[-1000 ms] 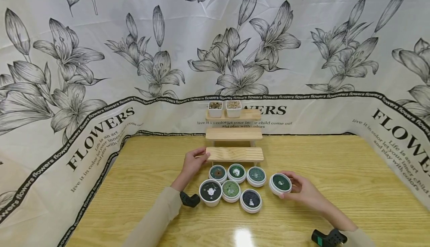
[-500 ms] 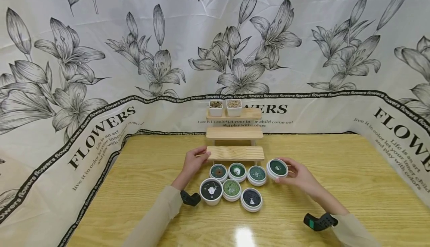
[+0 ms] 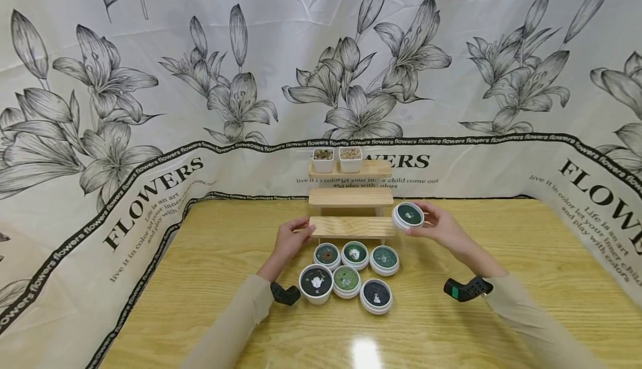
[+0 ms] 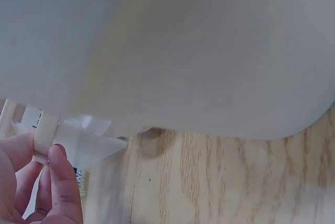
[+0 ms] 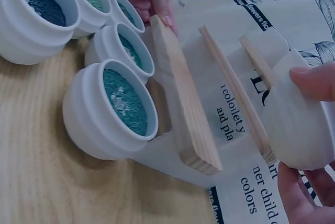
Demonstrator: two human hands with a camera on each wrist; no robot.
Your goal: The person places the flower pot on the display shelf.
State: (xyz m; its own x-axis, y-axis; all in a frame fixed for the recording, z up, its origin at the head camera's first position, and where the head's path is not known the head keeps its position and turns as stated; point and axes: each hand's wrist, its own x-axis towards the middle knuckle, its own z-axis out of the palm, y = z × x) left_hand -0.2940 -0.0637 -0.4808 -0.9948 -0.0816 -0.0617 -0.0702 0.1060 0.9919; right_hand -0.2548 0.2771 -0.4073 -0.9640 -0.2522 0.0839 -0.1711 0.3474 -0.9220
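While left hand [image 3: 290, 242] grips bottom shelf [image 3: 353, 227] | pot [image 3: 408, 216] in right hand [image 3: 443, 228]

Left hand [image 4: 58, 190] partly outside its wrist view, below a pale blur [image 4: 209, 51]

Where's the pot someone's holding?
In the head view, the pot is right of centre, in the right hand near the right end of the lowest shelf.

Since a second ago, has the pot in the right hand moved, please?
Yes: the pot in the right hand has moved up the head picture and slightly left, from lower than the lowest shelf to beside its right end.
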